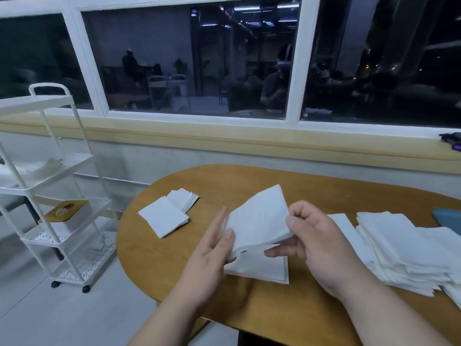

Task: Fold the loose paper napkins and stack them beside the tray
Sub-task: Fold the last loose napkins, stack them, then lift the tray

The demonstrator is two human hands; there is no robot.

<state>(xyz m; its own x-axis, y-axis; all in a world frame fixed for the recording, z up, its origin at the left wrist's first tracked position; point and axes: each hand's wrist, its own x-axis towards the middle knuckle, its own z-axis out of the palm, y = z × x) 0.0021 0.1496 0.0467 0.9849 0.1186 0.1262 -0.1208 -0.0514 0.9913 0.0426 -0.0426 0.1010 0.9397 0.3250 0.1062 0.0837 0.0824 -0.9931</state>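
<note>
I hold a white paper napkin [258,221] above the wooden table [174,258], half folded, its upper flap raised and its lower flap hanging towards me. My left hand [214,248] pinches its left edge between thumb and straight fingers. My right hand [314,240] pinches its right edge with thumb and curled fingers. Folded napkins [166,217] lie in a small pile on the table's far left, a second small pile just behind them. A thick heap of loose napkins [409,250] sits on the right.
A white three-tier trolley [57,196] on wheels stands on the floor left of the table, with a wood-topped tissue box [66,208] on a shelf. A blue object [449,218] shows at the right edge. A wall with dark windows runs behind.
</note>
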